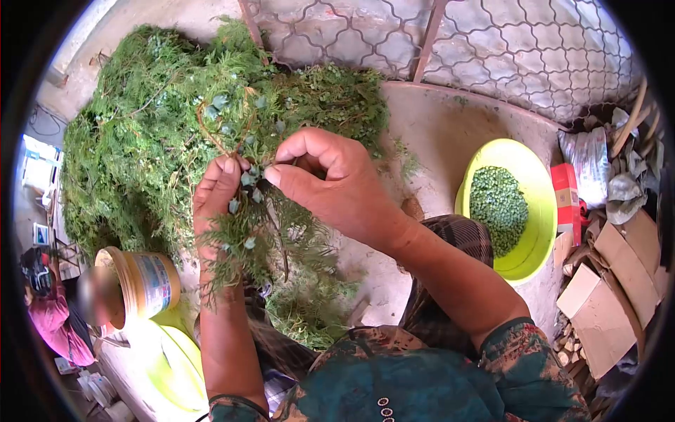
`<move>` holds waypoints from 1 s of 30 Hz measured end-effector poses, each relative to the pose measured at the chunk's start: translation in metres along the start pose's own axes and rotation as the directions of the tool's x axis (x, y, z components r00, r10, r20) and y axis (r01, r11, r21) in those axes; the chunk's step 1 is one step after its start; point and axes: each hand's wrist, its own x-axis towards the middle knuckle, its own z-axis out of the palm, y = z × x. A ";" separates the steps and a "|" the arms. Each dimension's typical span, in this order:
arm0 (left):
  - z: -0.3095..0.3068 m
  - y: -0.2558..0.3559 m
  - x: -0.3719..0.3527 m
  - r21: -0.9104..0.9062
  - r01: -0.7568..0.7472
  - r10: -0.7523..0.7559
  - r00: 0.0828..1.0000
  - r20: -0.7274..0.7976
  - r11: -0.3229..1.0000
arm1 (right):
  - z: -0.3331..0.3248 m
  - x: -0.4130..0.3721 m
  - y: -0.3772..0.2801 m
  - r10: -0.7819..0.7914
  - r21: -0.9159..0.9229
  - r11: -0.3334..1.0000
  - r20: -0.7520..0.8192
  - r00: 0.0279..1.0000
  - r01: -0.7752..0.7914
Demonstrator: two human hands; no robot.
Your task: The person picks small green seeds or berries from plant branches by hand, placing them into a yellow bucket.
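My left hand (216, 186) is closed around the stem of an evergreen sprig (267, 243), its thumb and forefinger pressed together. Leafy green fronds hang below the hand, and a thin brown twig loops above it. Several small blue-green cones (247, 180) stick out along the sprig between my two hands. My right hand (337, 184) is closed in a pinch at the sprig, thumb and forefinger right beside the cones. Exactly which bit lies between those fingertips is hidden.
A big heap of cut evergreen branches (133, 148) lies ahead and left. On the right, a yellow-green basin (540, 235) holds many picked green cones (498, 209). A bucket (156, 281) and a person in pink (62, 320) are at left. Flattened cardboard (605, 316) lies far right.
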 end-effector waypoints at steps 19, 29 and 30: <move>-0.015 0.009 0.009 0.007 -0.026 0.027 0.980 -0.196 1.000 | -0.048 -0.010 -0.010 0.178 -0.012 0.984 0.108 0.978 -0.177; -0.026 0.001 0.010 -0.016 0.027 -0.030 0.979 -0.203 0.999 | -0.034 -0.016 0.018 0.147 -0.444 0.896 0.324 0.934 0.013; -0.026 -0.001 0.010 -0.016 0.060 -0.062 0.968 -0.245 0.998 | -0.034 -0.013 0.017 0.145 -0.445 0.895 0.317 0.937 0.012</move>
